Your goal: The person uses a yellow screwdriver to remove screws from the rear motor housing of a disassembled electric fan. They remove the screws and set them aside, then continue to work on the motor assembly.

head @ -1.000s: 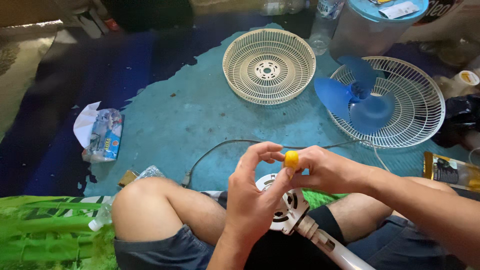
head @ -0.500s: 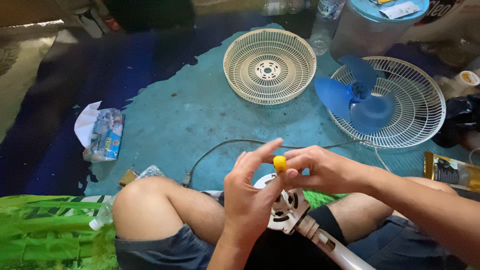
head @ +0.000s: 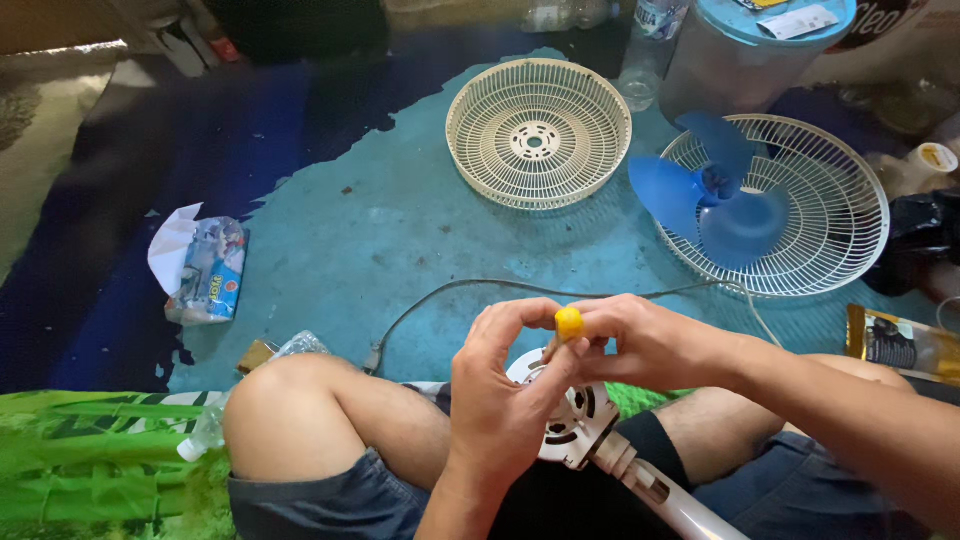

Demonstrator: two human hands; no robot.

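Fan motor housing (head: 570, 425): largely hidden behind left hand (head: 500, 410). Yellow-handled tool (head: 568, 323): tip concealed between fingers of right hand (head: 650, 345). Lidded plastic tub (head: 745, 50), 1 o'clock: top cropped. Foil packet (head: 900, 345), 3 o'clock: cut by edge.

Open teal floor (head: 400, 240) ahead of the knees, crossed only by a grey cord (head: 450, 295); tissue pack (head: 205, 270) off to the left; cream grille (head: 538, 132) and white grille with blue blade (head: 775, 205) blocking the far right; fan motor (head: 570, 420) crowding the lap beneath both hands
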